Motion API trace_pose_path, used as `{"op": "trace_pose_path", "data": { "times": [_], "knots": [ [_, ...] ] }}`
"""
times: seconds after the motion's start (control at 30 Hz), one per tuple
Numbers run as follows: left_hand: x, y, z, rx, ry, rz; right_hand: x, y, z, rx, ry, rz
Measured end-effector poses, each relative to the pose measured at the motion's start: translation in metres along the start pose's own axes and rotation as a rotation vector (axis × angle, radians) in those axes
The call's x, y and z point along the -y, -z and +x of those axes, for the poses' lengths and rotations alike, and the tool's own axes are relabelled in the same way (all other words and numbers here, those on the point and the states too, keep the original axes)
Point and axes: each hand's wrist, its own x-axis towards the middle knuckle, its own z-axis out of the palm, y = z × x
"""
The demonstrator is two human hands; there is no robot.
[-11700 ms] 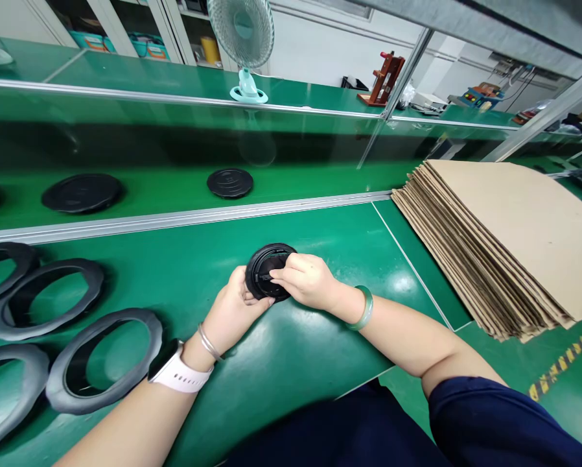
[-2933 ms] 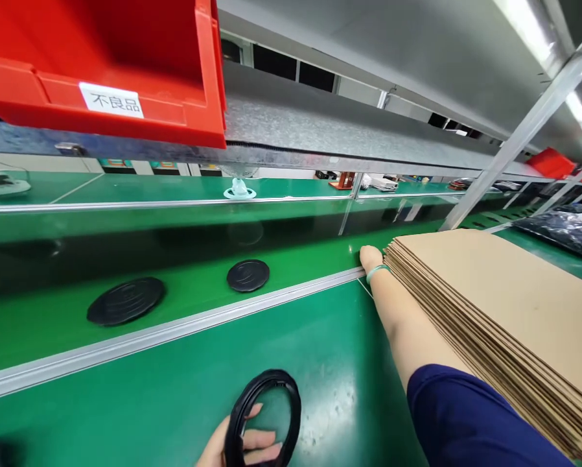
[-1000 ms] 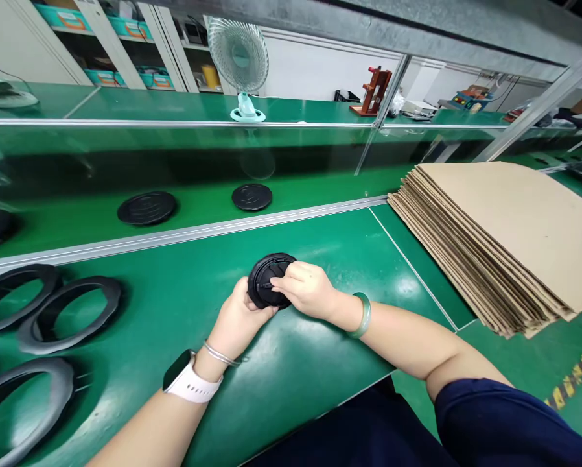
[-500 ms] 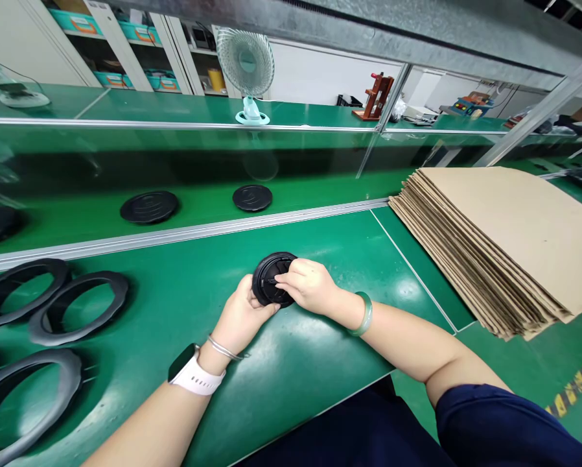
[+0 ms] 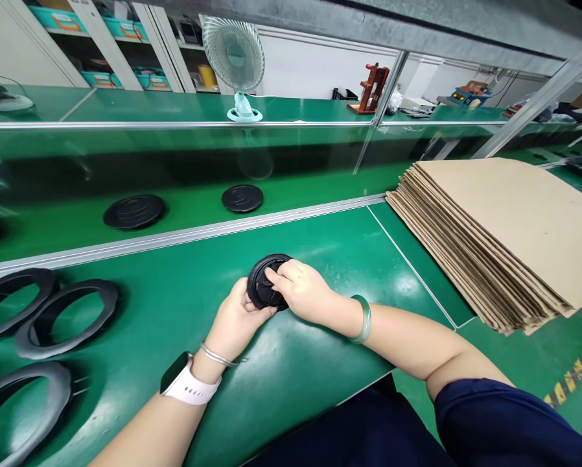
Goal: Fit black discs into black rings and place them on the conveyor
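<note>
Above the green worktop I hold a black round plastic lid (image 5: 260,283), tilted so its ridged inner face shows. My left hand (image 5: 240,318) is closed round its lower left rim, with the thumb at the bottom edge and the fingers partly behind. My right hand (image 5: 303,288) is closed on the right side, its thumb pressing on the inner face. The right hand's other fingers are largely hidden, and it covers part of the lid. Several black plastic rings (image 5: 107,305) lie on the worktop to the left of my left hand.
Beyond a metal rail (image 5: 194,231), black discs lie on a green strip, among them a larger disc (image 5: 134,211) and a smaller disc (image 5: 242,198). A stack of brown cardboard sheets (image 5: 509,220) stands at the right. A fan (image 5: 235,58) stands on the shelf behind.
My right thumb has moved from the middle of the lid up toward its upper part. Both hands still hold the lid. The discs beyond the rail appear farther left, and the view has shifted slightly.
</note>
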Motion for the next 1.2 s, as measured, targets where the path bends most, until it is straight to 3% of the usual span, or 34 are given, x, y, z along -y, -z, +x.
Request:
{"op": "trace_pose_path", "data": {
  "times": [0.13,0.23,0.33,0.47,0.57,0.77,0.87,1.07,1.2],
  "knots": [
    [0.001,0.001,0.002,0.003,0.001,-0.015,0.003,0.001,0.001,0.034,-0.004,-0.029],
    [0.0,0.001,0.002,-0.017,-0.005,-0.069,0.002,0.008,0.0,-0.108,-0.012,0.093],
    [-0.002,0.0,0.002,-0.032,-0.011,-0.086,-0.004,0.011,0.0,-0.26,-0.252,0.231],
    [-0.004,-0.003,0.0,-0.034,-0.033,-0.058,-0.015,-0.002,0.003,-0.181,-0.548,0.56],
    [-0.005,-0.004,-0.001,-0.036,-0.033,-0.014,-0.018,-0.011,0.006,-0.196,-0.629,0.705],
    [-0.003,-0.004,0.0,-0.022,-0.042,0.029,-0.016,-0.016,0.01,-0.273,-0.723,0.753],
    [-0.003,-0.003,0.0,-0.02,-0.027,0.013,-0.019,-0.014,0.01,-0.233,-0.741,0.857],
    [0.0,-0.002,0.003,-0.023,-0.058,0.065,-0.022,-0.004,0.01,-0.009,-0.677,1.282],
    [0.003,-0.001,0.005,-0.009,-0.07,0.082,-0.024,-0.003,0.011,0.038,-0.667,1.303]
  ]
}}
